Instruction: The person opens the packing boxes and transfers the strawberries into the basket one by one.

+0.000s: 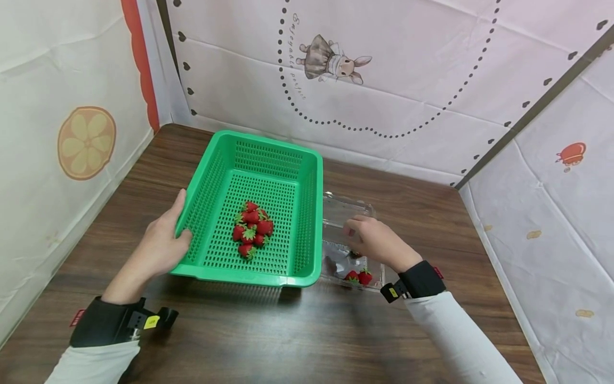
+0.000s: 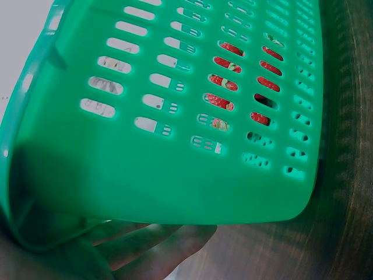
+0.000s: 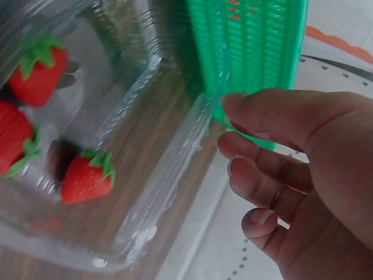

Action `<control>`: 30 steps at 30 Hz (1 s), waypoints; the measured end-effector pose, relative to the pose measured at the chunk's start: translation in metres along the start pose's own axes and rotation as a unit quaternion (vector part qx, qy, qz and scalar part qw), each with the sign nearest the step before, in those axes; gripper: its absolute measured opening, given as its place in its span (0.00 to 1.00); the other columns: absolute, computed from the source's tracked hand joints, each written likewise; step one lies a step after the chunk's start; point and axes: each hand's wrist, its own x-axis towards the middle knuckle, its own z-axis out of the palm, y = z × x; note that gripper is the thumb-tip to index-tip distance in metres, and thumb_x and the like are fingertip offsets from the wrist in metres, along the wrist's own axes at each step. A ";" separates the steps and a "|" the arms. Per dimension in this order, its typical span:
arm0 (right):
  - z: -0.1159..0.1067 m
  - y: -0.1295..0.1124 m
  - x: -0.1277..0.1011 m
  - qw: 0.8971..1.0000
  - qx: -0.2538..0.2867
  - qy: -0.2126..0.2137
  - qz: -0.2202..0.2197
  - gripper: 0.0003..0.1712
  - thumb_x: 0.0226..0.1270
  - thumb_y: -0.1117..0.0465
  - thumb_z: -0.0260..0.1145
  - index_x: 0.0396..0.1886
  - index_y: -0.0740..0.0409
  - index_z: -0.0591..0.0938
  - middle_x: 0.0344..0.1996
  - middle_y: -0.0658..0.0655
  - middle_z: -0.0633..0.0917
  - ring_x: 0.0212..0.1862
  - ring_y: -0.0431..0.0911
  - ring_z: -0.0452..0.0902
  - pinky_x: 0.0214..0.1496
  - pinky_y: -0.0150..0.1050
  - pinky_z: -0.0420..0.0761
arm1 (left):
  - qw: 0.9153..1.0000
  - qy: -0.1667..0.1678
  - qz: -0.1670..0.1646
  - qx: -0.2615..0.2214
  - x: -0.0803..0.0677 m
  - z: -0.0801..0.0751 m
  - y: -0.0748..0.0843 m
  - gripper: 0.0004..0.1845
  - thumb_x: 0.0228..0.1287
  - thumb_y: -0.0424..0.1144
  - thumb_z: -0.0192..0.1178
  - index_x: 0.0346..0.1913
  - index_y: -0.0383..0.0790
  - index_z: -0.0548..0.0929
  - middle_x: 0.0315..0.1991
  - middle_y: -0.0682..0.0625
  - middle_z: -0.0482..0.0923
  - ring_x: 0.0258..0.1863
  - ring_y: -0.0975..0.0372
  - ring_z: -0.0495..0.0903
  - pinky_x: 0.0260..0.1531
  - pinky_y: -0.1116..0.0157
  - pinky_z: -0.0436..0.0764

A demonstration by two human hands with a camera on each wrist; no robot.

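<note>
A green perforated basket (image 1: pixel 261 273) stands on the left half of the table, with a pile of several red strawberries (image 1: pixel 252 228) on its floor. My left hand (image 1: pixel 160 242) grips the basket's left rim near the front corner; some of its fingers show beyond the basket wall in the left wrist view. To the basket's right lies a clear plastic box (image 1: pixel 379 274), its lid folded back. Three strawberries (image 3: pixel 87 179) rest in the box. Over it hovers my right hand (image 1: pixel 379 240), fingers loosely bent and holding nothing, apart from the strawberries.
Both things stand on a dark wooden table (image 1: pixel 230 341). White printed cloth walls (image 1: pixel 408 69) enclose the back and both sides. The basket's right wall overhangs the left edge of the plastic box in the head view.
</note>
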 end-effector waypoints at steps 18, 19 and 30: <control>0.011 0.017 -0.018 0.997 -0.029 -0.032 0.056 0.14 0.63 0.65 0.67 0.48 0.60 0.84 0.33 0.57 0.87 0.26 0.40 0.79 0.27 0.34 0.75 | 1.000 0.000 0.002 0.004 -0.002 -0.002 0.001 0.43 0.70 0.30 0.42 0.76 0.50 0.28 0.75 0.29 0.42 0.66 0.36 0.60 0.53 0.38 0.65; 0.012 0.018 -0.018 0.997 -0.029 -0.034 0.061 0.14 0.63 0.65 0.67 0.48 0.61 0.84 0.32 0.57 0.87 0.25 0.39 0.77 0.26 0.33 0.72 | 1.000 0.001 0.003 0.004 -0.002 -0.002 0.000 0.43 0.70 0.30 0.42 0.76 0.50 0.28 0.75 0.29 0.42 0.65 0.36 0.60 0.52 0.38 0.66; 0.023 0.023 -0.016 0.994 -0.055 -0.049 0.085 0.09 0.59 0.66 0.69 0.40 0.60 0.86 0.28 0.57 0.86 0.21 0.40 0.72 0.22 0.33 0.71 | 1.000 -0.003 0.001 0.004 -0.001 -0.001 0.002 0.43 0.69 0.30 0.42 0.76 0.50 0.27 0.75 0.29 0.41 0.65 0.37 0.60 0.53 0.38 0.65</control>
